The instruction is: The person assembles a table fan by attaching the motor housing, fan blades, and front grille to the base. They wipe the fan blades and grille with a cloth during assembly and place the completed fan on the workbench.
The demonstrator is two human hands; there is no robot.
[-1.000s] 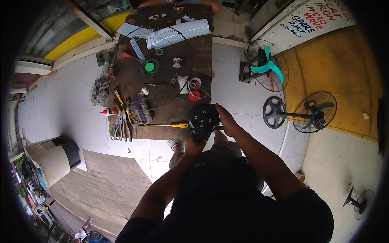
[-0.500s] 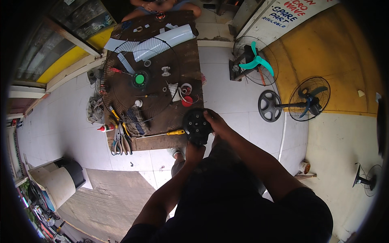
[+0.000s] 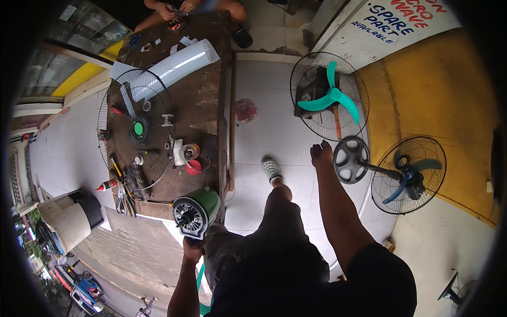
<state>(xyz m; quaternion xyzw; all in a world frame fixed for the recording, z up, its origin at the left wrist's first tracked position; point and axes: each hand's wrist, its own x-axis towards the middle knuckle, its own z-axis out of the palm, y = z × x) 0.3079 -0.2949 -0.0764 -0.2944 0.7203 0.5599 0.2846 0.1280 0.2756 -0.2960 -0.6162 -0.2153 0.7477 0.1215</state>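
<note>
fan repair workshop (tool-strewn workbench (image 3: 208,100))

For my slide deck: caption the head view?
Left hand holds a green fan motor; right hand reaches toward a floor fan.

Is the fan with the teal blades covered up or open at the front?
Covered. The teal-bladed fan sits inside a round wire cage whose thin wires cross over its blades.

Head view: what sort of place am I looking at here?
Most likely a fan repair shop that opens onto a tiled floor. A wooden workbench carries a fan guard and hand tools, two fans sit on the floor, and the left hand holds a green fan motor.
</note>
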